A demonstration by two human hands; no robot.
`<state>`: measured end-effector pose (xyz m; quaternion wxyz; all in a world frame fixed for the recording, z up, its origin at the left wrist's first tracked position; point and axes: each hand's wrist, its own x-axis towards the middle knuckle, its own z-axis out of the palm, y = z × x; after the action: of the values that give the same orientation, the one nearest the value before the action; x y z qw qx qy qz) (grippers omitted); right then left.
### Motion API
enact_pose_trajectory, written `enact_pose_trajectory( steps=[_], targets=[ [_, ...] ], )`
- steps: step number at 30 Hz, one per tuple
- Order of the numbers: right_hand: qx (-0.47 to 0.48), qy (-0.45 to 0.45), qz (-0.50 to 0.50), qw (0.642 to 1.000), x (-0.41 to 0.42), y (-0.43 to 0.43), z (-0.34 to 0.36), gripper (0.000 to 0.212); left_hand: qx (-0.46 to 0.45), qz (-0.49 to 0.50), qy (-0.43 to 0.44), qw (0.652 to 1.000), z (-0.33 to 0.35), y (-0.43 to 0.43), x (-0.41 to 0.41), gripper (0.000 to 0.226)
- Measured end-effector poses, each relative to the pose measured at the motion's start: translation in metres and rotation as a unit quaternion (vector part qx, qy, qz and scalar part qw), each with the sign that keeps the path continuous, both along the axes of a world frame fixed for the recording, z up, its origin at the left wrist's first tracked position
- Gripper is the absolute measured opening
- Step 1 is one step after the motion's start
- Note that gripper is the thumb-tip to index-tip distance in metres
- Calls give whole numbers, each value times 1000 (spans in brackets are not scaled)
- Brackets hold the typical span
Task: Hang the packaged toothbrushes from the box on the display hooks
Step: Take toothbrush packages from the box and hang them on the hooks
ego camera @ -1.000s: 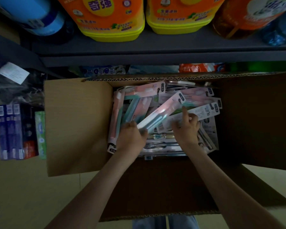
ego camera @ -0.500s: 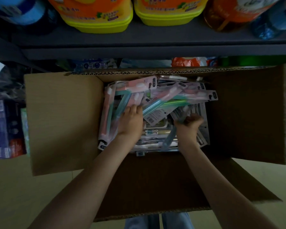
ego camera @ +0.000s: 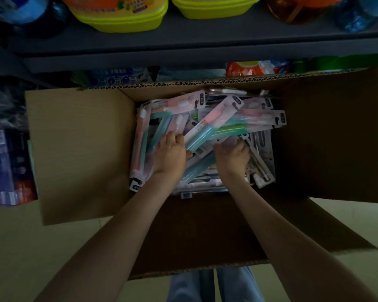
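Observation:
An open cardboard box [ego camera: 81, 153] stands on the floor below me, filled with a loose pile of packaged toothbrushes [ego camera: 260, 118] in pink, teal and green. Both my hands are down inside it. My left hand [ego camera: 169, 155] lies on the left part of the pile, its fingers curled over the teal packs and its thumb by the lower end of a slanting pink-and-teal pack [ego camera: 214, 125]. My right hand [ego camera: 232, 158] digs into the middle of the pile, fingers curled round packs; its fingertips are hidden. No display hooks are in view.
A dark shelf edge [ego camera: 183, 59] runs just beyond the box, with yellow detergent jugs [ego camera: 120, 16] and bottles above it. Boxed toothpaste [ego camera: 7, 171] stands at the left. The box's flaps spread left, right and towards me over the pale floor.
My left hand lowered the raised pink-and-teal pack back onto the pile and slid up over the teal packs. My right hand curled down into the pile's middle.

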<state>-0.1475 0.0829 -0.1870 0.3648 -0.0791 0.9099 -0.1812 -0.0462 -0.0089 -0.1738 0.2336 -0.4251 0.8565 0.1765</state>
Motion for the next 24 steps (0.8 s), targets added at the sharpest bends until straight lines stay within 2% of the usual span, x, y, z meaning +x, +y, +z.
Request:
enact_pose_trajectory(
  steps=[3, 6, 9, 14, 19, 21, 24],
  targets=[
    [43, -41, -10, 998, 8, -12, -4, 99, -12, 5, -16, 1000, 4, 2, -2, 47],
    [58, -79, -47, 994, 6, -13, -5, 110, -16, 20, -20, 999, 8, 1, 4, 46],
    [44, -94, -54, 993, 1, -7, -2, 107, -8, 32, -28, 999, 11, 2, 8, 48],
    [104, -81, -31, 991, -2, 10, 1, 91, 31, 36, -66, 997, 15, 4, 3, 53],
    [104, -91, -29, 990, 3, 15, 0, 72, 15, 34, -75, 996, 15, 12, -6, 54],
    [106, -86, -27, 990, 7, 15, -4, 71, -4, 20, -80, 997, 13, 16, -7, 54],
    [116, -95, -23, 988, 9, 14, -5, 84, -33, -7, -93, 995, 12, 23, -6, 54]
  ],
)
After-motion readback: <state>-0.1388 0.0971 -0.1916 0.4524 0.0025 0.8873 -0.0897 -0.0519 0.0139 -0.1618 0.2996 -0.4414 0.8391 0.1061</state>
